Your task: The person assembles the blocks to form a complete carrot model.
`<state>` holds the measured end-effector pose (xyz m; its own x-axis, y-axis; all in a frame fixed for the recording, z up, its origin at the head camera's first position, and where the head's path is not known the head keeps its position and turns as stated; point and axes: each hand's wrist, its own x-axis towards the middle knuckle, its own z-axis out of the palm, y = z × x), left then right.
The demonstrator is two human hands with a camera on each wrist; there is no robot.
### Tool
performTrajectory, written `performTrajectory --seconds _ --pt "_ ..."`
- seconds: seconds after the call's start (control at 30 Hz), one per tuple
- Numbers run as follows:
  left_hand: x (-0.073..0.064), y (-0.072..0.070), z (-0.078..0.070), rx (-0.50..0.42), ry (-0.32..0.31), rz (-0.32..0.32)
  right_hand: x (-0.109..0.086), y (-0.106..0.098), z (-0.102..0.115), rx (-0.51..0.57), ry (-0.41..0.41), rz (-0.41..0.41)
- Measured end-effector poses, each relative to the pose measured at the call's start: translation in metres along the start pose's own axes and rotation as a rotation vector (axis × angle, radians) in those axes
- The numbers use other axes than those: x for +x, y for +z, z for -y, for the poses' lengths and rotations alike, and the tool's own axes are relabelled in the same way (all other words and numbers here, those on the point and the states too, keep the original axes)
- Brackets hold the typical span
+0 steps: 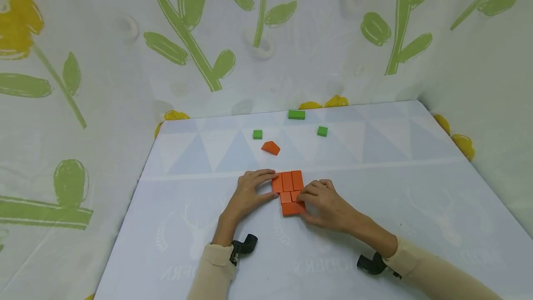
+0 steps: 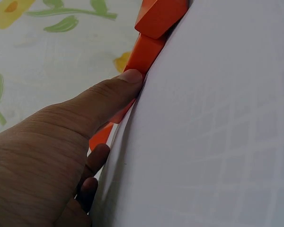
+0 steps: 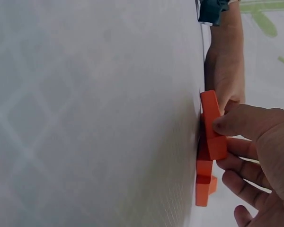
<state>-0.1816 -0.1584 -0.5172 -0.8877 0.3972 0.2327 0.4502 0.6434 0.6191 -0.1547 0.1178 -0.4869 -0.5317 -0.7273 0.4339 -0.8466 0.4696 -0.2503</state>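
Note:
Several orange blocks lie against each other in a small flat group. Three upright oblongs, the middle one (image 1: 287, 181) among them, form the far row, with smaller pieces below and a crosswise block (image 1: 289, 209) nearest me. My left hand (image 1: 247, 193) holds the leftmost oblong block (image 1: 277, 184), fingers at its far end and thumb near its close end. In the left wrist view, that thumb (image 2: 111, 94) presses on an orange side. My right hand (image 1: 326, 206) pinches the crosswise block at its right end. The right wrist view shows the thumb (image 3: 241, 120) on the block's face (image 3: 209, 106).
Beyond the group lies a loose, angular orange block (image 1: 271, 147). Farther back are two small green blocks, one left (image 1: 257, 134) and one right (image 1: 322, 131), and a longer green block (image 1: 297, 115) near the table's far edge. A flower-printed curtain (image 1: 291, 68) surrounds the table.

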Motion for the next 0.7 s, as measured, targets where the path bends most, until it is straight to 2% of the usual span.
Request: performTrajectory --seconds 0.47,0.7 --pt "0.0014 -0.0018 0.0 0.031 -0.029 0.028 -0.002 0.0038 -0.003 0.02 0.019 -0.004" --pt "0.0019 -0.001 -0.001 0.041 -0.014 0.017 -0.0022 0.0006 -0.0031 0.047 0.04 -0.025"
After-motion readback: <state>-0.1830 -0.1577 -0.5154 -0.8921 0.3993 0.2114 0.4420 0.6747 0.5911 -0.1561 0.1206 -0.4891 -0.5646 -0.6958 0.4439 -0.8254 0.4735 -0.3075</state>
